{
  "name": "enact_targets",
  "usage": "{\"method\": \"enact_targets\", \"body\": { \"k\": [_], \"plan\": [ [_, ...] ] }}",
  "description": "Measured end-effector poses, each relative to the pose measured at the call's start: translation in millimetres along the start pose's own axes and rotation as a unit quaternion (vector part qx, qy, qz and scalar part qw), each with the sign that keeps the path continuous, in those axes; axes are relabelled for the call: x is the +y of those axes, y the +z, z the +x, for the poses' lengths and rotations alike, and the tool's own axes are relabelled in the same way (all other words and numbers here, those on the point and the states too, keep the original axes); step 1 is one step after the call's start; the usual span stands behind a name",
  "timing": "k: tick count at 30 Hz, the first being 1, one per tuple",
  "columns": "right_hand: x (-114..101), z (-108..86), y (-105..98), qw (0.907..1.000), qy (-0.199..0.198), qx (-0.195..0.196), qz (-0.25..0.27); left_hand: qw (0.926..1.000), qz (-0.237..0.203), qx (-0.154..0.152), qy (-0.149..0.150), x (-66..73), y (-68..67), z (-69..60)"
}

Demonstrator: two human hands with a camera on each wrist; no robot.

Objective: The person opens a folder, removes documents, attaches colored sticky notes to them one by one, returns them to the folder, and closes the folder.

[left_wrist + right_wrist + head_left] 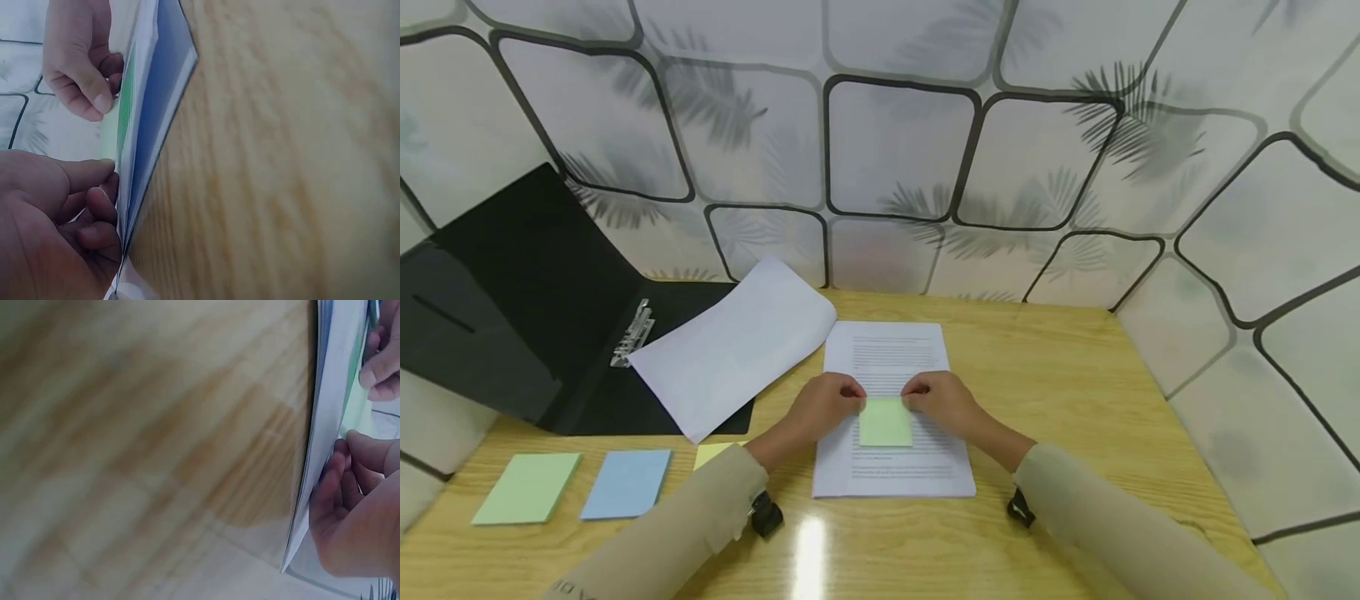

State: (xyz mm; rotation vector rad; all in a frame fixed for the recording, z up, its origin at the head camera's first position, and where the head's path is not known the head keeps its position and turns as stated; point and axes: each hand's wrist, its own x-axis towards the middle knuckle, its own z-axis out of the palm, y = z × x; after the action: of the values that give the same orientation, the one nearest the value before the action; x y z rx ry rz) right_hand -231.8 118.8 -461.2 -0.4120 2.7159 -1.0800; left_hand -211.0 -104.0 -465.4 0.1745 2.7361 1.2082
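A pale green sticky note lies over the lower half of a printed paper stack. At its top left corner my left hand pinches it between thumb and finger. My right hand pinches the top right corner the same way. In the left wrist view the note spans the gap between both hands, tilted away from the sheets at its gripped edge. From the right wrist, the note also stands off the page. Whether its lower edge sticks to the paper is hard to tell.
An open black clip folder stands at the left, with a loose white sheet partly across it. Green and blue sticky pads lie front left. A yellow pad is partly behind my left sleeve. A patterned wall backs the wooden table.
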Motion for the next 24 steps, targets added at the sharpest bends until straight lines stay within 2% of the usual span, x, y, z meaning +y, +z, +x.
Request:
{"method": "enact_targets", "body": {
  "k": [5,11,16,20,24],
  "plan": [
    [0,2.3,2,0.9979,-0.016,0.012,-0.062,0.9993,0.036,-0.003,0.003,3.3,-0.4,0.9],
    [-5,5.8,8,0.9939,0.013,0.004,-0.109,0.9962,0.086,-0.015,-0.005,4.5,1.6,7.1],
    [-9,10.4,15,0.9863,0.025,0.007,-0.163,0.9931,0.117,0.000,-0.004,9.2,6.0,12.3],
    [-11,10.3,17,0.9846,0.026,0.009,-0.173,0.9919,0.127,0.011,-0.002,10.7,7.8,13.4],
    [-11,7.3,15,0.9876,0.023,0.013,-0.155,0.9929,0.119,0.003,-0.001,9.7,8.1,13.0]
  ]
}}
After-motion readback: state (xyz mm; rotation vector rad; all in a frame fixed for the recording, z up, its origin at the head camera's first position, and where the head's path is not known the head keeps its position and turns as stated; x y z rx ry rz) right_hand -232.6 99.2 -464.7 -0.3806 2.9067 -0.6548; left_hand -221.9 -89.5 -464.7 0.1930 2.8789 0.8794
